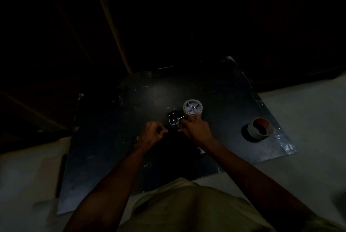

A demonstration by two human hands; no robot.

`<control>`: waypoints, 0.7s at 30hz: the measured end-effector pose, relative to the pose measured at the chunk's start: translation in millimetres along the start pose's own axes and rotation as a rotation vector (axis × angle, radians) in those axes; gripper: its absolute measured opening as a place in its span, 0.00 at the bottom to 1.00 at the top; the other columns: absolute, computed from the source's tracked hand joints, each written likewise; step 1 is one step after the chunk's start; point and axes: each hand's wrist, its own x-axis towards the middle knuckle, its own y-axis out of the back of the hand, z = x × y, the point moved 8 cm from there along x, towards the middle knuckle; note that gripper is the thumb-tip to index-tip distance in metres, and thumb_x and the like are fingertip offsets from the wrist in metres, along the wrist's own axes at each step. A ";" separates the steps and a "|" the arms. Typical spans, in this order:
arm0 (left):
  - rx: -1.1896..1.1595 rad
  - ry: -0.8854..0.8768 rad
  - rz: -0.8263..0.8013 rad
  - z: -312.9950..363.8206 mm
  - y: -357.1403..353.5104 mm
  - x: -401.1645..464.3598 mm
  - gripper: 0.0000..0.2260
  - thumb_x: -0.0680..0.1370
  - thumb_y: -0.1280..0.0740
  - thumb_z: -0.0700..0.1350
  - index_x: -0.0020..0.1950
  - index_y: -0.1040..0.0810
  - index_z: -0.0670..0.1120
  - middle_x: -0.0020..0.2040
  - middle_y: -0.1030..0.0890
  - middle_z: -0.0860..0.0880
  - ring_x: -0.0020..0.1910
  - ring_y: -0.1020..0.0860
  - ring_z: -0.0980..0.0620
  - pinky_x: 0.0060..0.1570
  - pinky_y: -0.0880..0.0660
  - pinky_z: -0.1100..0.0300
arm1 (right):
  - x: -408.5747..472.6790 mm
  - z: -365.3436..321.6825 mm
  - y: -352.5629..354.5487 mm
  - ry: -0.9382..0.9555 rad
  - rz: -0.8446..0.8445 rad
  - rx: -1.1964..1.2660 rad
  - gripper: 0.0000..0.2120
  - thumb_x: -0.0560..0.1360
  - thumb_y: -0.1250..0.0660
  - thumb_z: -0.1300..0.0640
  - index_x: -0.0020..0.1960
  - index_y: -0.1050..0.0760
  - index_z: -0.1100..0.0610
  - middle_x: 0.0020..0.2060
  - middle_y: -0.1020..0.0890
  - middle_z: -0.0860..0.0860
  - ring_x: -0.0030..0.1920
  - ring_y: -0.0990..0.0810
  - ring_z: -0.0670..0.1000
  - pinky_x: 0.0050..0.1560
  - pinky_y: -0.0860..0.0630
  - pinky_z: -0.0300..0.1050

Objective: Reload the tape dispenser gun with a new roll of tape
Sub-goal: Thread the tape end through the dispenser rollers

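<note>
Dim scene, dark square board (116, 138) on pale floor. Black tape dispenser gun (173, 119) lies near board centre, grey-hubbed pale tape roll (192, 109) on its spindle at 1 o'clock of it. Left hand (152, 134) at 7 o'clock of gun, fingers curled together; held thing cannot tell. Right hand (196, 130) at 5 o'clock, fingertips touching roll's lower edge. Second tape roll with reddish core (259, 128) lies well apart at 3 o'clock.

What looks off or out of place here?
Nothing spilled or broken. A spare tape roll lies alone near the right edge of the dark board, away from the dispenser. The scene is very dim, hiding detail.
</note>
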 end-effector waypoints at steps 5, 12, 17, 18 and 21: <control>-0.002 0.003 0.000 -2.6 1.3 -0.8 0.05 0.69 0.27 0.51 0.40 0.17 0.51 0.40 0.15 0.52 0.40 0.18 0.54 0.42 0.22 0.59 | -0.6 -2.9 -0.1 -0.006 0.044 -0.011 0.16 0.76 0.36 0.44 0.60 0.26 0.50 0.59 0.23 0.57 0.64 0.30 0.63 0.50 0.25 0.55; 0.018 -0.009 -0.007 4.3 4.2 -3.8 0.05 0.70 0.27 0.50 0.41 0.17 0.49 0.41 0.16 0.51 0.41 0.18 0.52 0.42 0.23 0.60 | 0.3 -3.1 -1.0 -0.083 0.108 -0.011 0.14 0.73 0.33 0.45 0.54 0.23 0.50 0.56 0.20 0.57 0.59 0.25 0.64 0.47 0.23 0.56; 0.036 0.015 -0.006 0.1 2.8 -6.2 0.07 0.69 0.29 0.54 0.41 0.18 0.52 0.40 0.16 0.52 0.40 0.19 0.53 0.41 0.22 0.58 | -1.8 -3.0 4.4 -0.131 0.177 0.023 0.11 0.73 0.33 0.48 0.53 0.21 0.52 0.52 0.19 0.56 0.55 0.22 0.61 0.45 0.23 0.55; 0.034 0.021 -0.008 -2.3 1.5 -5.8 0.08 0.69 0.29 0.55 0.41 0.19 0.53 0.40 0.16 0.52 0.40 0.19 0.53 0.41 0.22 0.58 | -1.9 -0.2 3.4 -0.121 0.159 0.064 0.13 0.74 0.33 0.47 0.55 0.23 0.51 0.56 0.20 0.56 0.58 0.24 0.60 0.48 0.23 0.54; 0.002 0.030 -0.041 -17.3 -8.3 0.4 0.09 0.67 0.33 0.61 0.42 0.20 0.59 0.41 0.17 0.54 0.41 0.19 0.55 0.43 0.21 0.57 | -11.5 14.8 4.1 -0.106 0.148 0.259 0.19 0.72 0.31 0.44 0.60 0.26 0.49 0.60 0.25 0.53 0.63 0.31 0.55 0.52 0.23 0.51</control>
